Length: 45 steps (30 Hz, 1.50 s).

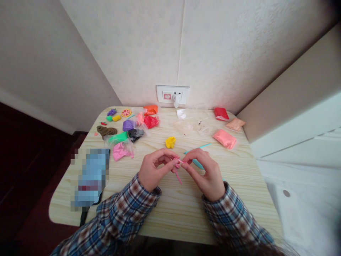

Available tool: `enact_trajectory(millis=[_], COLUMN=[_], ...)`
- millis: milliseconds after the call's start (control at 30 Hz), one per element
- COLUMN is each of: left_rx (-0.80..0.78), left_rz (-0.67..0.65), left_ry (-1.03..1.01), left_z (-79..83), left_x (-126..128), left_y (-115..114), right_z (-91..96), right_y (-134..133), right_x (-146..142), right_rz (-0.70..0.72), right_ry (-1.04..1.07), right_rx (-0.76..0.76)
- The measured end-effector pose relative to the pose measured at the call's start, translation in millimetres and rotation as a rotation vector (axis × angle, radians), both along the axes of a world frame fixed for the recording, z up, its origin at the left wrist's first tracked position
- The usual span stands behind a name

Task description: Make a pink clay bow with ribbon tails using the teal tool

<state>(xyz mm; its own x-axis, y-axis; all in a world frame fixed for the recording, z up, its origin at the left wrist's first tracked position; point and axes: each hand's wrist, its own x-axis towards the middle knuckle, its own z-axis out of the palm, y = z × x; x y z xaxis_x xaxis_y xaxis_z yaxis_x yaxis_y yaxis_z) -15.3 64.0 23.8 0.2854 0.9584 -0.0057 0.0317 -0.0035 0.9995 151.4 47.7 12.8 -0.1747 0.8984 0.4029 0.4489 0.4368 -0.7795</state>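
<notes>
Both hands meet over the middle of the table, pinching pink modelling clay (178, 175). My left hand (157, 167) grips it between thumb and fingertips, and a thin strand hangs down below. With thumb and forefinger my right hand (205, 172) holds another end of the same clay, drawn out between the two hands. Part of the clay is hidden by my fingers. Just beyond them lies a yellow lump of clay (170, 142). Turquoise modelling tools (198, 164) rest on the table, partly behind my right hand.
Opened clay bags, including a pink one (122, 151) and a green one (118, 137), cluster at the back left beside small clay shapes (126, 112). A blurred-out device (92, 176) lies at the left. Packets of clay (225, 138) sit back right. A wall socket (173, 95) is behind the table (234, 213).
</notes>
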Motion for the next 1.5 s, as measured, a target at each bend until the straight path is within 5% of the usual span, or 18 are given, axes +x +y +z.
enact_trajectory(millis=[1500], left_rx=[-0.063], left_rz=[-0.04], left_ry=[-0.024], left_z=[-6.1], left_x=[1.3], left_y=[-0.1], right_z=[-1.1], right_y=[-0.2], right_x=[3.1], right_rz=[-0.033], right_ry=[-0.101], right_rx=[0.181])
